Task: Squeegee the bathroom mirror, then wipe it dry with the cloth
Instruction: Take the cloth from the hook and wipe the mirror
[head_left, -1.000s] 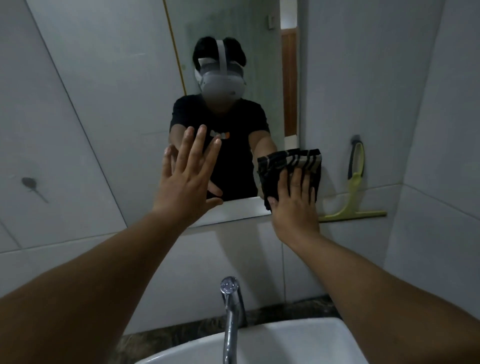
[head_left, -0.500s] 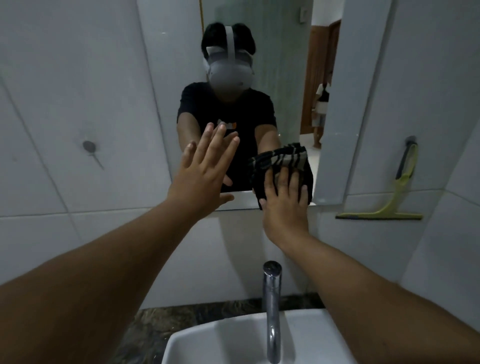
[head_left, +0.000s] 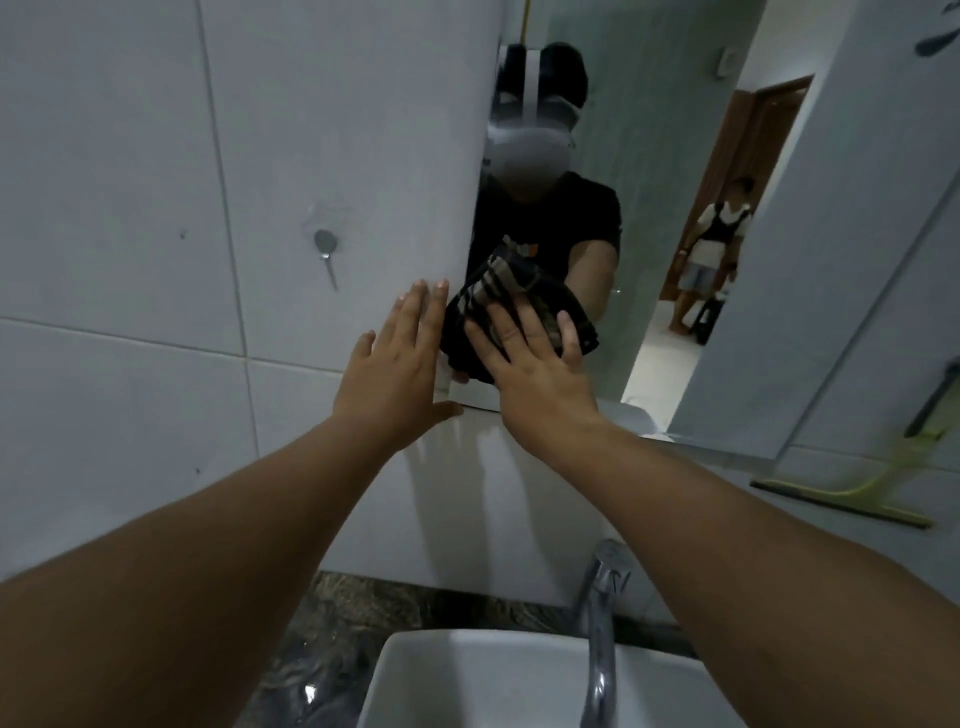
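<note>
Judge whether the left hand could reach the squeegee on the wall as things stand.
Probably not easily: the squeegee hangs far right, and the right hand, pressing the cloth, lies between it and the left hand.

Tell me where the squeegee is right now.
In the head view the squeegee is at the far right, against the tiled wall just past the mirror, blade at the bottom; neither hand touches it.
</note>
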